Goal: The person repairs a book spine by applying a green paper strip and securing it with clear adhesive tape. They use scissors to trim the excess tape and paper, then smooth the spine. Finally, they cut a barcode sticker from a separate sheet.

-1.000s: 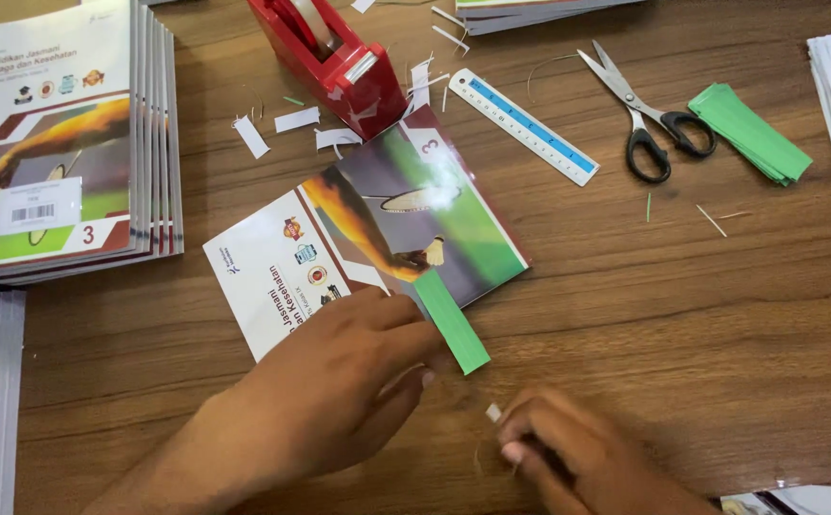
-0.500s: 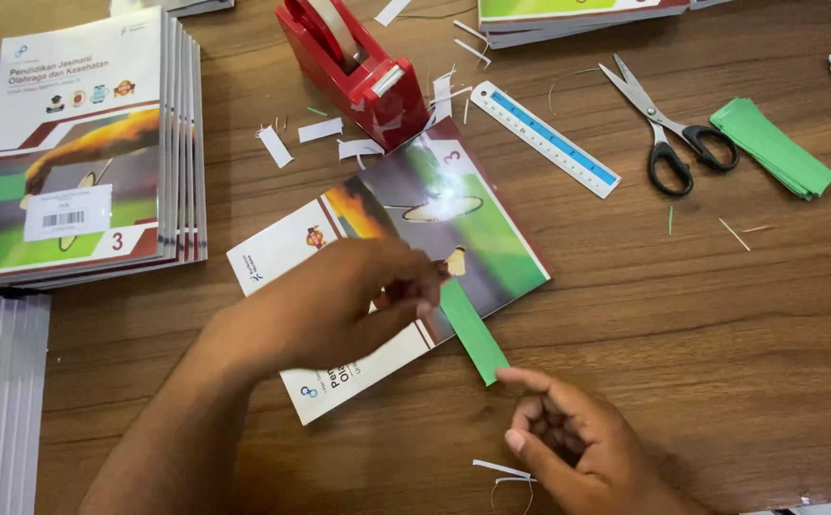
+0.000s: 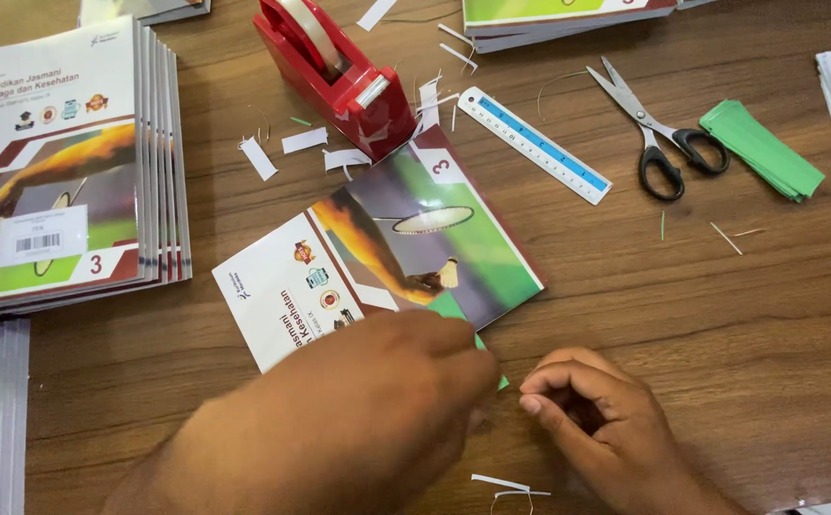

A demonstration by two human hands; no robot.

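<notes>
Along the bottom edge of the frame: left hand, back up, fingers bent down over the near corner of a book and pressing on a green paper strip, of which only a small piece shows; whether the fingers pinch it cannot be told. Lower right of centre: right hand, loosely curled, fingertips tucked in, just beside the strip; nothing visible in it. White paper slivers lie on the wooden table between the wrists. Centre: book, glossy cover, lying askew. Left edge: stack of like books. Upper centre: red tape dispenser, white scraps around it. Upper right of centre: ruler, scissors, then a pile of green strips. Top edge: further books.
</notes>
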